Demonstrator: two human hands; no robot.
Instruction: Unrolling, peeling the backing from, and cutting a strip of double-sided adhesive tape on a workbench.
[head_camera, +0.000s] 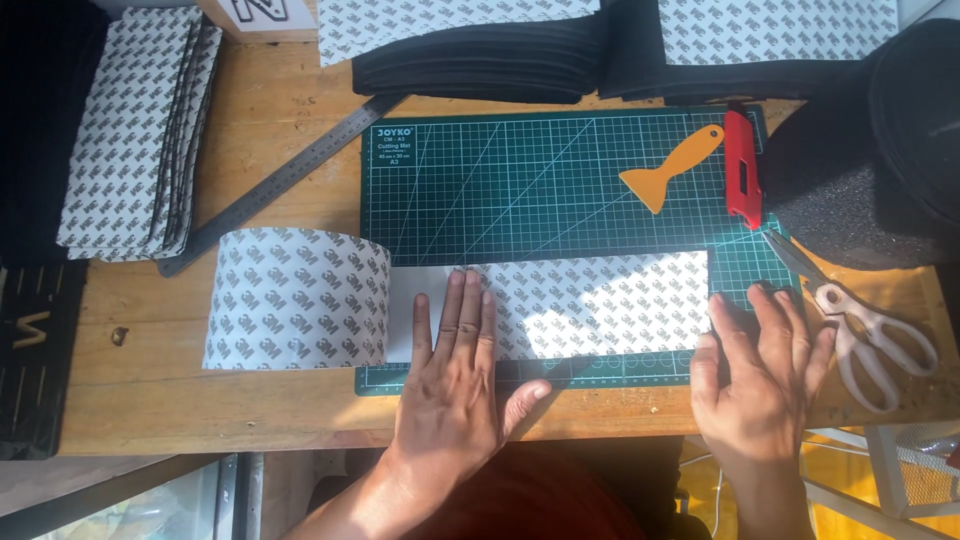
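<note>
My left hand (455, 375) lies flat, fingers apart, pressing on a strip of white patterned adhesive sheet (600, 305) unrolled across the green cutting mat (500, 180). The sheet comes off a wide roll (295, 298) lying to the left of the mat. My right hand (755, 375) rests flat at the sheet's right end, fingertips on the mat's lower right corner. Neither hand holds anything.
On the mat's far right lie an orange scraper (672, 170) and a red utility knife (742, 170). White-handled scissors (860, 325) sit to the right, below a black foam roll (870, 160). A steel ruler (280, 185) lies diagonally at left, beside stacked patterned sheets (140, 130). Black foam strips (490, 65) line the back.
</note>
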